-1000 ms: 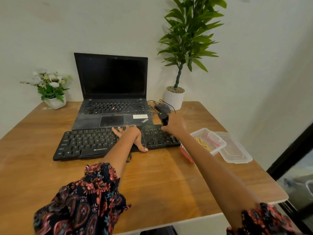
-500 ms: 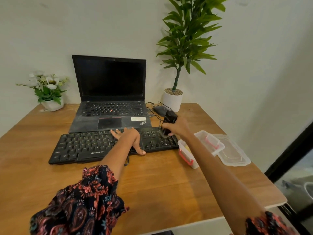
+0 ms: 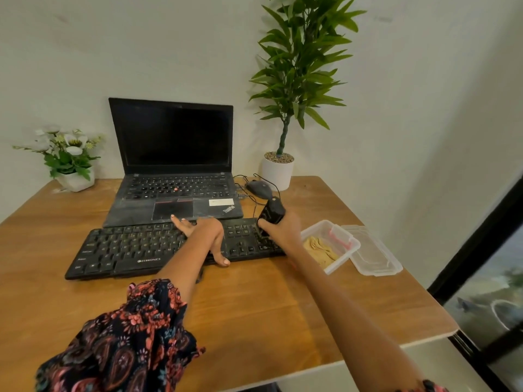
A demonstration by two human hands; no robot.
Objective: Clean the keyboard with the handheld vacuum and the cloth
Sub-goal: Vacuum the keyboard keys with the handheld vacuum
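The black keyboard (image 3: 158, 247) is laid on the wooden bench (image 3: 254, 301), just in front of the laptop (image 3: 172, 171). It is pressed down by the left hand (image 3: 208, 236), fingers spread flat. The small black vacuum (image 3: 270, 217) is gripped by the right hand (image 3: 283, 230) over the keyboard's right end. The tan cloth (image 3: 321, 250) is kept in a clear box (image 3: 343, 240) beside it.

I was looking at a home office: laptop (image 3: 172, 165) on a wooden desk (image 3: 254, 301), potted plant (image 3: 294, 80) against the wall.

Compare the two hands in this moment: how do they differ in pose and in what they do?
The left hand lies flat with straight fingers on the keyboard; the right hand curls around the handheld vacuum. The left hand holds nothing; the right holds the vacuum tilted over the keyboard's right end. Both are above the keyboard.
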